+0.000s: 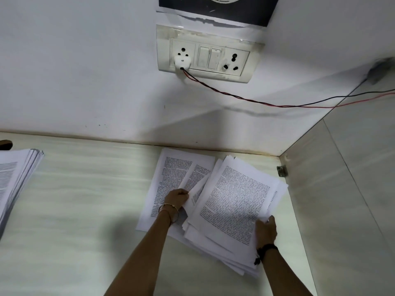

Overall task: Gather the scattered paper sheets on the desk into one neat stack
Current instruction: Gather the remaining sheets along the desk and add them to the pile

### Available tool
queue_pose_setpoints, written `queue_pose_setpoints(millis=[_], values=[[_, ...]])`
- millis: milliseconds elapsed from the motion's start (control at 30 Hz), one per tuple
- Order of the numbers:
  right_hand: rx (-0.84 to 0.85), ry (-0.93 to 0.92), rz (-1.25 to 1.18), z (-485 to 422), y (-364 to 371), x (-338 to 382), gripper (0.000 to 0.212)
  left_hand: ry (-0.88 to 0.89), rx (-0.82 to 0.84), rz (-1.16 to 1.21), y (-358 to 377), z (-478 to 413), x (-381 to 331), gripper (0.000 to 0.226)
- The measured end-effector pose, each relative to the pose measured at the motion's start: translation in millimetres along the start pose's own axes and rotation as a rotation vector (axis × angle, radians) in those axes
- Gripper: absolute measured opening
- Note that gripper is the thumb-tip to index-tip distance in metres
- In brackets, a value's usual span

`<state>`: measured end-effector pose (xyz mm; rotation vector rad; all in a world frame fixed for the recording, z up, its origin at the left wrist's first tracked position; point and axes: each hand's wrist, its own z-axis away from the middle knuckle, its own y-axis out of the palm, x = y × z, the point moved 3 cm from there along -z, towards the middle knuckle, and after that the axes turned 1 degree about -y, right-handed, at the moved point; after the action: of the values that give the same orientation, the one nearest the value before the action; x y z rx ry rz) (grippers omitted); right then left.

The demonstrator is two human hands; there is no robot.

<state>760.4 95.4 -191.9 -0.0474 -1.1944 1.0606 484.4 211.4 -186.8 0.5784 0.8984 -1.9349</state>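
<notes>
A separate paper stack (15,180) lies at the desk's (85,199) far left. The left hand (176,198) pinches loose printed sheets (171,174); the right hand (266,231) grips the ragged pile (233,201), its long axis leaning toward the right corner. Print is too blurred to read.
</notes>
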Motion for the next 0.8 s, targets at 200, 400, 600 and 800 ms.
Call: queue_pose_setpoints(millis=[200, 400, 600, 800], values=[[0.045, -0.058, 0.023, 23, 4, 4, 0.035, -0.019, -0.023, -0.227, -24, 38, 53, 0.027], [-0.024, -0.189, 0.113, 64, 44, 2, 0.039, 0.099, -0.268, -0.236, -46, 56, 59, 0.029], [0.06, -0.168, 0.011, 83, 71, 8, 0.049, 0.123, -0.063, -0.254, -29, 41, 37, 0.056], [0.21, -0.097, -0.023, 66, 82, 15, 0.034, 0.189, -0.041, -0.321, -26, 28, 13, 0.039]])
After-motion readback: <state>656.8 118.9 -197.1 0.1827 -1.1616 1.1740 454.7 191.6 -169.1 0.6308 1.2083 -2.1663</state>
